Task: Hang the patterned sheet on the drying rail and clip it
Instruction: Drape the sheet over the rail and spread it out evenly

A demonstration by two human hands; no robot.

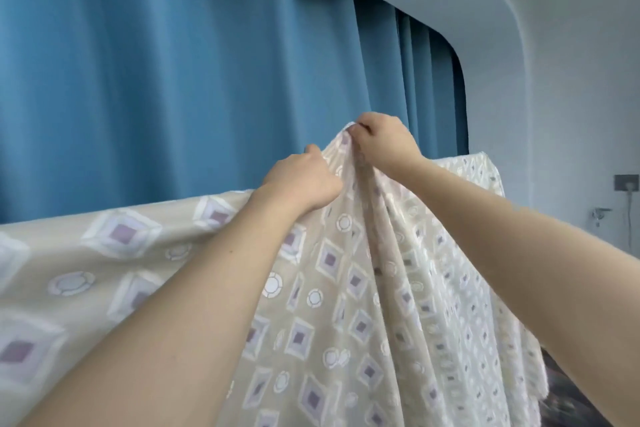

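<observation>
**Both hands bunch the patterned sheet at its raised peak**

Head view: The patterned sheet (363,288) is beige, printed with white-framed diamonds that have purple centres and with small white rings. It drapes in a broad spread below and to both sides of the hands, its top edge running level to the left and to the right as if laid over something that the cloth hides. Between those level stretches the fabric is pulled up into a gathered peak, and folds fan downward from it.

The left hand (304,180) has its fingers curled closed around a bunch of the cloth just below and left of the peak. The right hand (381,142) sits slightly higher, just beside the left, pinching the very top of the peak between curled fingers and thumb. Both bare forearms reach up from the lower corners.

Behind the hands hangs a blue pleated curtain (173,80). To the right of the hands is a pale wall (571,114) with a small grey wall plate (626,182) on it, well apart from the sheet. A dark patterned surface shows at the lower right, below the sheet's hem.
</observation>
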